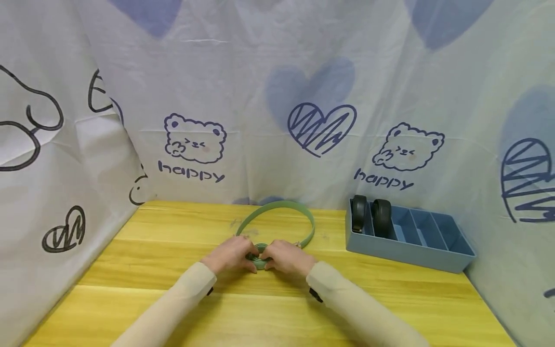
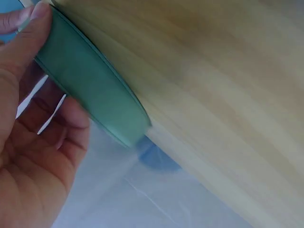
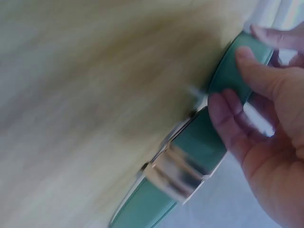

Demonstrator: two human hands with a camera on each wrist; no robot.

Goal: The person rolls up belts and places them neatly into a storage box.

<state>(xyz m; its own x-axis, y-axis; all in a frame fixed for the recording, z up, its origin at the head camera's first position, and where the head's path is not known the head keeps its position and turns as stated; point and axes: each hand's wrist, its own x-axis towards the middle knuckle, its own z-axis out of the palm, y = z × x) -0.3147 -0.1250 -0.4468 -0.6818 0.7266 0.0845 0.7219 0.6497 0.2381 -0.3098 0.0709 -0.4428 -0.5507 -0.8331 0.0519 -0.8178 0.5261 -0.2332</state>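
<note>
A green belt (image 1: pixel 313 224) stands on edge on the table, its far part a wide loop and its near part wound into a tight coil (image 1: pixel 260 264). My left hand (image 1: pixel 231 254) grips the coil from the left, thumb and fingers around the strap. From the other side my right hand (image 1: pixel 286 259) holds the same coil, as the right wrist view also shows. The belt's shiny metal buckle (image 3: pixel 175 173) sits just beyond my right fingers. In the left wrist view a wide stretch of green strap (image 2: pixel 97 88) runs out past my left fingers.
To the right stands a blue-grey divided box (image 1: pixel 403 253). Its left compartments hold one black roll (image 1: pixel 358 213) and a second black roll (image 1: pixel 381 218). A printed white curtain (image 1: pixel 260 96) borders the wooden table (image 1: pixel 143 270) at the back and sides.
</note>
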